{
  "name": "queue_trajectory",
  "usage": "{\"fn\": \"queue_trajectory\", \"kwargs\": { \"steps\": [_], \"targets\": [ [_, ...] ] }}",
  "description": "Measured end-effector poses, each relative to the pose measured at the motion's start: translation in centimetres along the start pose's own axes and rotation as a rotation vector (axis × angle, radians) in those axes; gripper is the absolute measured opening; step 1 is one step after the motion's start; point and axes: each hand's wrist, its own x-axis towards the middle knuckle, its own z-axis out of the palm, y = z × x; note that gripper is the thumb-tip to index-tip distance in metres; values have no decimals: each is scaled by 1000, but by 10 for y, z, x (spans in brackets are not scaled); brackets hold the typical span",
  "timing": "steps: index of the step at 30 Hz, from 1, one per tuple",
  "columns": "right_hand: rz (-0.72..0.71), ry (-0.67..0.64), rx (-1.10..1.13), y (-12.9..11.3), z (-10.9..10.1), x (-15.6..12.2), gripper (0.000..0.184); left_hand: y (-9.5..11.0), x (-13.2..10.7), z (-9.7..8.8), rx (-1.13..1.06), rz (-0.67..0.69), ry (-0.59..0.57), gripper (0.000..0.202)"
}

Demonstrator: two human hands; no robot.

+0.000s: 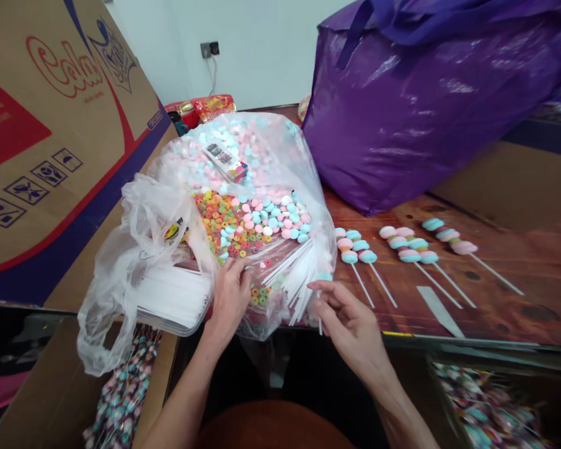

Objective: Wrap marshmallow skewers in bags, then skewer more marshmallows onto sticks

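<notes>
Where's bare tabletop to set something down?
Bare tabletop right of the rightmost skewer, and between its stick and the table's front edge.

Crowded: around left hand and right hand: plastic candy bag, loose white sticks, stick tub.

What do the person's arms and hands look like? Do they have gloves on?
No gloves: the left hand and right hand are bare. The left forearm and right forearm look slim, with no sleeves or watch showing.
</notes>
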Motion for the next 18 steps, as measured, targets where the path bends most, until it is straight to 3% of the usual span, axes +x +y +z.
{"fn": "queue_trajectory", "kwargs": {
  "steps": [9, 18],
  "targets": [
    [-30, -61, -24, 7, 2, -4, 19, 26, 31, 18, 421, 28, -312, 27],
    [-30, -73, -39, 16, -1, -7, 21, 16, 22, 3, 445, 3, -299, 27]
  ]
}}
